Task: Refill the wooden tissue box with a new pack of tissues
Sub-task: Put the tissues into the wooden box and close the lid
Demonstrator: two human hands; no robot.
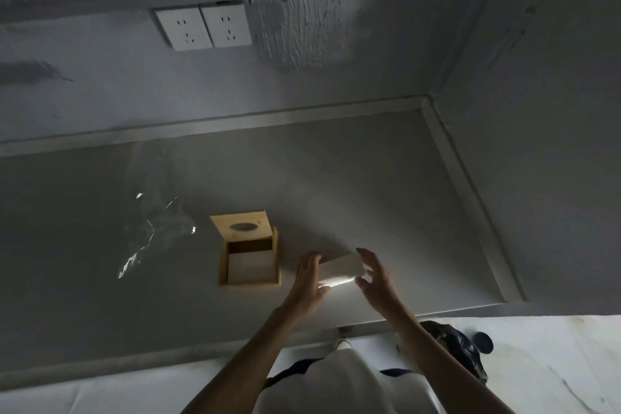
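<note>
The wooden tissue box (249, 281) sits open on the grey table top, its inside showing. Its lid (245, 226), with an oval slot, lies against the box's far side. To the right of the box I hold a white stack of tissues (340, 269) above the table. My left hand (307, 286) grips the stack's left end and my right hand (376, 279) grips its right end. A crumpled clear plastic wrapper (153, 232) lies on the table, left of the box.
The grey table (369, 178) has a raised metal rim along its far and right edges. Two white wall sockets (203, 27) sit on the wall behind. A dark bag (467, 351) lies on the pale floor near my right forearm.
</note>
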